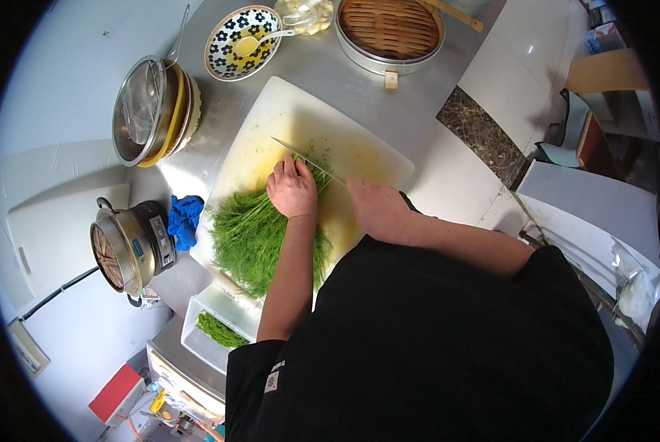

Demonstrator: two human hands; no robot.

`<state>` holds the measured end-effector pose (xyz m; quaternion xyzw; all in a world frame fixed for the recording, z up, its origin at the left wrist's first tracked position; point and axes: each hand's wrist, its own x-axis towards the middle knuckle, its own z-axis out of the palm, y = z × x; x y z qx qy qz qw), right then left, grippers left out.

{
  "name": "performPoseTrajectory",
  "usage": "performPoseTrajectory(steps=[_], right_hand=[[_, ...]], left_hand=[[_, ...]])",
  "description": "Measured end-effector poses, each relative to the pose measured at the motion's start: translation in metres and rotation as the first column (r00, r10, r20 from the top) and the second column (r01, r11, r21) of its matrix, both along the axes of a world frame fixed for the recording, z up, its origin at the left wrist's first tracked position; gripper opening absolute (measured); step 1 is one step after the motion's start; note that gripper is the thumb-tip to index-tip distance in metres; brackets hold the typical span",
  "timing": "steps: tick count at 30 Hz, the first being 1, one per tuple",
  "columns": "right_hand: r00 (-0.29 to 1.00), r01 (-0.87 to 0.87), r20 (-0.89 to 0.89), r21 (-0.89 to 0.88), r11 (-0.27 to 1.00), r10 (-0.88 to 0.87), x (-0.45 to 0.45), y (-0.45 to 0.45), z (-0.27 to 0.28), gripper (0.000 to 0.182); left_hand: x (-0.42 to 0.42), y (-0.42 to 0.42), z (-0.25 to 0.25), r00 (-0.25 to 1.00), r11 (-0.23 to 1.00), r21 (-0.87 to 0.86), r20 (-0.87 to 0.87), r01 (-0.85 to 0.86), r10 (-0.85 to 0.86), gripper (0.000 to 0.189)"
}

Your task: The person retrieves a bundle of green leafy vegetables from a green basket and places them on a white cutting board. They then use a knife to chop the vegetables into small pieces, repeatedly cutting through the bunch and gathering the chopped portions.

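Observation:
A large bunch of feathery green dill (pixel 252 237) lies across a white plastic cutting board (pixel 269 110). My left hand (pixel 292 188) presses down on the gathered stems, fingers curled near the cut end. In my right hand (pixel 379 212) is a kitchen knife (pixel 307 159), its handle hidden by the fist. The blade crosses the stem ends just beyond my left fingertips. Small green bits (pixel 321 148) are scattered on the board beyond the blade, and yellowish stains mark its surface.
A flower-patterned bowl (pixel 219 47) with yellow liquid and a ladle, and a bamboo steamer (pixel 390 27), stand beyond the board. To the left are stacked bowls with a sieve (pixel 142 105), a blue cloth (pixel 185 221) and a steamer pot (pixel 122 251). A plastic bin (pixel 197 345) holds chopped greens.

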<state>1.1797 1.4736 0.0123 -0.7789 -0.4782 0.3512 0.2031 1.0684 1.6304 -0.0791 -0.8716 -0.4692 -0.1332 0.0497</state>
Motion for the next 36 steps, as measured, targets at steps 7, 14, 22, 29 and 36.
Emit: performPoseTrajectory(steps=[7,14,22,29,36], right_hand=[[1.0,0.011,-0.029,0.007,1.0,-0.011,-0.005,0.014,-0.044,0.016],[0.997,0.06,-0.063,0.106,0.993,-0.054,0.003,-0.003,-0.008,0.014],[1.0,-0.014,-0.01,-0.008,1.0,0.014,0.005,-0.007,0.017,0.014],[0.999,-0.042,-0.006,-0.061,0.997,0.041,0.004,-0.004,0.027,0.015],[0.997,-0.003,-0.076,-0.012,1.0,0.002,-0.005,0.012,-0.021,0.017]], left_hand=[[-0.001,0.002,-0.005,1.0,1.0,0.014,0.015,0.005,-0.005,0.022],[0.0,0.001,-0.002,1.0,1.0,0.007,0.025,0.001,-0.001,0.023],[-0.004,0.004,-0.008,1.0,1.0,-0.02,0.002,0.009,-0.009,0.019],[-0.005,0.003,-0.006,1.0,0.998,-0.053,0.004,0.025,-0.025,0.017],[-0.002,0.006,-0.006,1.0,0.998,-0.055,-0.005,0.019,-0.019,0.017]])
